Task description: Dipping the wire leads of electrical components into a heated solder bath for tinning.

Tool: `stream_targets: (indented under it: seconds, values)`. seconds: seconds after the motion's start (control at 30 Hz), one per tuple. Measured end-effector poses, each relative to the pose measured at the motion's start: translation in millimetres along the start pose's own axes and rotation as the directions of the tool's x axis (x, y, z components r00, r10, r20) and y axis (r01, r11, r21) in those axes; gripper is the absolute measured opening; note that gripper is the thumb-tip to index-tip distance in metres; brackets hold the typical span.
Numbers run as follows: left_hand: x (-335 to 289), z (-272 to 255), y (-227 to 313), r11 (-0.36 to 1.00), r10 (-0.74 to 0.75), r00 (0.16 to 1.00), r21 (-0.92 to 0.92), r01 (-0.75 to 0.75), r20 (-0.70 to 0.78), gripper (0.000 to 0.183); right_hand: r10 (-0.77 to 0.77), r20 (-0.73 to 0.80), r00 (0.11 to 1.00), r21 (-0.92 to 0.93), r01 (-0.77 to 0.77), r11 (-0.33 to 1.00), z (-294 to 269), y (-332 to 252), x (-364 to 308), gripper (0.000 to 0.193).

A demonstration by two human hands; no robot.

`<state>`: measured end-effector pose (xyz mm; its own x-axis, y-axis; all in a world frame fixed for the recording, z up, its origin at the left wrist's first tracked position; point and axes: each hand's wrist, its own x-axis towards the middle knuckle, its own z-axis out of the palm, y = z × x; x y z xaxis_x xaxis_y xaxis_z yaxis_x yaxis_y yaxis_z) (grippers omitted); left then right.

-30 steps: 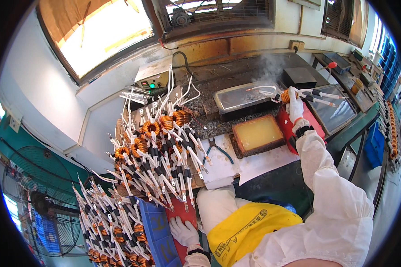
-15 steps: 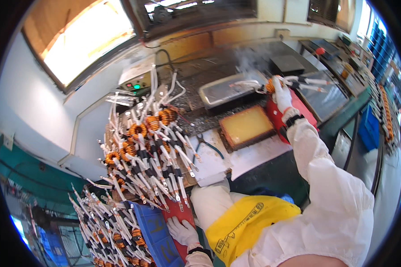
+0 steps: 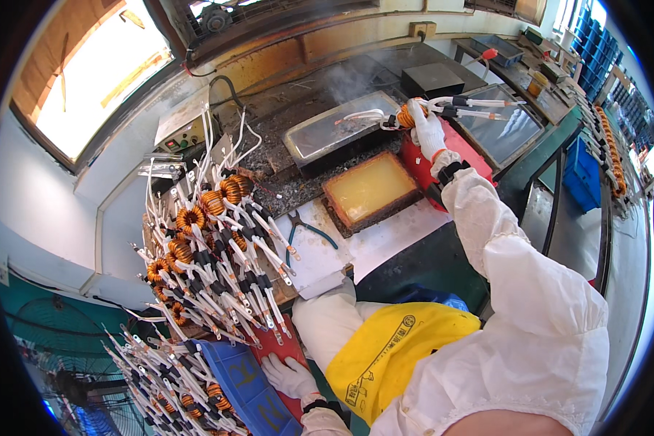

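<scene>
My right hand [image 3: 427, 134], in a white glove, grips a copper-wound ring coil [image 3: 405, 116] at the far right of the bench. White leads stick out of the coil on both sides. Those on the left reach over a rectangular pot [image 3: 341, 129] with a shiny surface and a pale rim, where smoke rises. Under that arm sits a red container [image 3: 463, 149]. My left hand [image 3: 288, 376], also gloved, lies flat with fingers spread on a red board [image 3: 277, 336], beside a blue crate [image 3: 240, 378].
Many similar coils [image 3: 191, 218] with white leads are heaped at the left; more fill the blue crate. A tray of yellowish material [image 3: 369, 190] and pliers [image 3: 309, 231] lie in front of the pot. Behind the heap stands a control box [image 3: 184, 123].
The whole view has shifted, so the bench appears farther left and higher. My right hand still grips the coil near the pot, and my left still rests on the red board.
</scene>
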<state>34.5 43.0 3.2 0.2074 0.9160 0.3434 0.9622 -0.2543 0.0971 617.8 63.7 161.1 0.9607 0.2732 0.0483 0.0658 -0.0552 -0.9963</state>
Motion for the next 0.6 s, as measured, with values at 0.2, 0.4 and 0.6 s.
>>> stream_targets:
  seconds: [0.2, 0.4, 0.6]
  values:
    - [-1.5, 2.5, -2.3, 1.0, -0.014, 1.0, -0.006, 0.014, 0.007, 0.038, 0.007, 0.004, 1.0, 0.017, -0.007, 1.0, 0.5, 0.2, -1.7, 0.059]
    - [-1.4, 4.7, -2.6, 1.0, -0.016, 1.0, 0.002, 0.016, 0.004, 0.039, 0.019, 0.002, 1.0, -0.006, -0.019, 1.0, 0.9, 1.2, 0.4, 0.058]
    - [-1.7, 5.9, -2.9, 1.0, -0.008, 1.0, 0.0, 0.008, -0.016, 0.039, 0.002, 0.035, 0.999, 0.046, -0.004, 0.999, 0.6, 4.4, 1.7, 0.057]
